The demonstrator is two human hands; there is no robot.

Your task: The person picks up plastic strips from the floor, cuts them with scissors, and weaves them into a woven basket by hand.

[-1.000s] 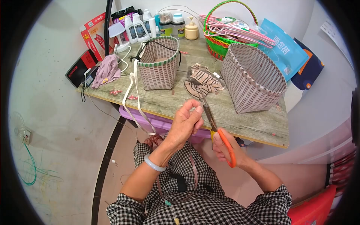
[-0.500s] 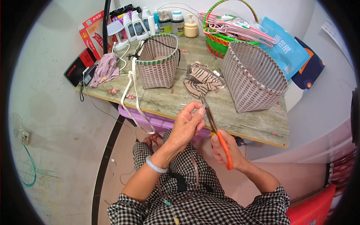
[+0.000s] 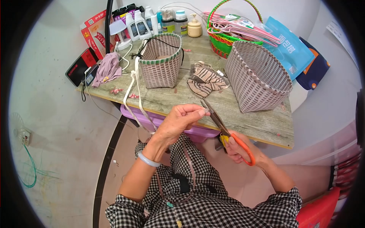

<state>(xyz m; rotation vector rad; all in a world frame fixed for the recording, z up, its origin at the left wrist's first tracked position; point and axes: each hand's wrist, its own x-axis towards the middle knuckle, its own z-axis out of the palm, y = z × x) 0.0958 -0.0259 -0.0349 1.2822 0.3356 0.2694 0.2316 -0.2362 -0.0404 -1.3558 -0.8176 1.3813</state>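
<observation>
My left hand (image 3: 180, 121) is closed in a pinch on a small pale, translucent piece (image 3: 206, 110), mostly covered by the fingertips. Wrapped in my right hand (image 3: 245, 149) is a pair of scissors (image 3: 220, 123) with orange and yellow handles. The blades are slightly apart and point up and left, their tips just beyond the pinched piece. Both hands are over the table's front edge. Past them lies a striped cloth (image 3: 205, 84) on the tabletop. On either side of it stand a smaller woven basket (image 3: 159, 70) with a green-laced rim and a larger woven basket (image 3: 256, 85).
White straps (image 3: 137, 95) hang from the smaller basket over the edge of the wooden table (image 3: 266, 131). Below is a purple bin (image 3: 201, 132). Bottles (image 3: 140, 26), a pump bottle (image 3: 194, 27), a green basket with hangers (image 3: 220, 47) and a pink cloth (image 3: 107, 68) line the back and left.
My right hand has drawn the scissors right and slightly down; the blades now spread more. My left hand has shifted a little left, still pinching the pale piece.
</observation>
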